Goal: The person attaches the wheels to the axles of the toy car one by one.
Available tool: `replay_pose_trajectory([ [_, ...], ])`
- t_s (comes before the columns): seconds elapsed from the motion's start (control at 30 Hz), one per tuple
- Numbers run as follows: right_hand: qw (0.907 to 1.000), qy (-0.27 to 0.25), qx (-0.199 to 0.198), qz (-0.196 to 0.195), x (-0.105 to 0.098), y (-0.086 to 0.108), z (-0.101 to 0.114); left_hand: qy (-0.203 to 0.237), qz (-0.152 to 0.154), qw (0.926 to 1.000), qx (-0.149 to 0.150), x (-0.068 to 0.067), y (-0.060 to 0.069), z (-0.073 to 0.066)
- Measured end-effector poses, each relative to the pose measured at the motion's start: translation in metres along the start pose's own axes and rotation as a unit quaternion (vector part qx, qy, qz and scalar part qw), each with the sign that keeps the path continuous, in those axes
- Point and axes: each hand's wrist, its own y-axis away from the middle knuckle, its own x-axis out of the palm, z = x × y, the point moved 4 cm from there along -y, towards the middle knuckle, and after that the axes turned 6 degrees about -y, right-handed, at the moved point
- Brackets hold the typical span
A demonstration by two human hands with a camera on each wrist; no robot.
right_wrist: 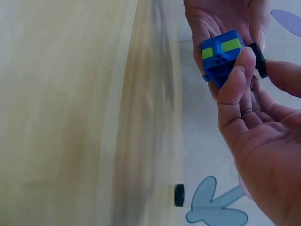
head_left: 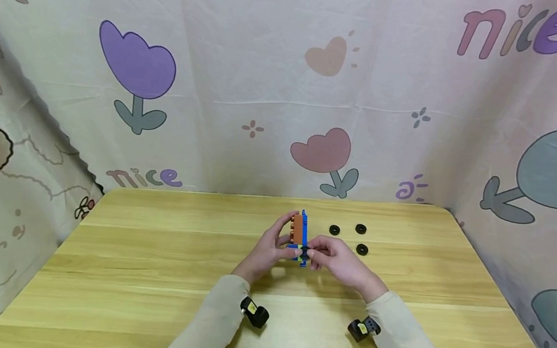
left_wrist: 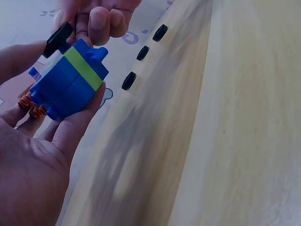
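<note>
My left hand (head_left: pixel 266 250) grips a toy vehicle body built of blocks (head_left: pixel 298 231), orange and blue with a lime stripe. It is held off the table, its long side pointing away from me. At its near end a black wheel (left_wrist: pixel 59 40) sits against the blue part (left_wrist: pixel 70 87); the left thumb touches the wheel's edge. My right hand (head_left: pixel 338 259) comes in from the right and pinches this wheel (right_wrist: pixel 259 60) between thumb and fingers. Whether the wheel is fully seated on the body cannot be told, as fingers cover the joint.
Beyond the right hand, three loose black wheels lie on the wooden table (head_left: pixel 152 251): a left one (head_left: pixel 334 230), a far right one (head_left: pixel 360 229) and a nearer one (head_left: pixel 362 250). A printed cloth (head_left: pixel 247 72) hangs behind the table's far edge.
</note>
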Motion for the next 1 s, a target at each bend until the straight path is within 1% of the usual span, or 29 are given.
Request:
replay_pose_trajectory([
  [0.23,0.9998,-0.016,-0.004,0.006,0.001,-0.001,0.000,0.002,-0.004,1.0000,0.007,-0.001,-0.001,0.001],
  [0.33,0.9998,-0.017,-0.007,0.008,0.002,-0.001,0.002,0.002,-0.001,0.9999,0.015,-0.002,-0.001,0.000],
  [0.5,0.9997,-0.016,-0.016,0.010,0.002,-0.002,0.002,-0.002,-0.006,0.9994,0.034,-0.003,-0.002,-0.001],
  [0.63,0.9996,0.019,-0.021,0.001,0.001,-0.001,0.002,-0.007,-0.013,0.9988,0.046,-0.004,-0.002,-0.001],
  [0.7,0.9988,0.042,-0.026,-0.006,0.000,0.000,0.002,-0.009,-0.018,0.9988,0.045,-0.004,-0.002,-0.001],
  [0.83,0.9967,0.075,-0.027,-0.016,-0.003,0.002,0.004,-0.009,-0.030,0.9987,0.039,-0.005,-0.001,0.000],
  [1.0,0.9949,0.097,-0.021,-0.018,-0.008,0.006,0.004,-0.011,-0.047,0.9984,0.029,-0.008,0.000,0.003],
])
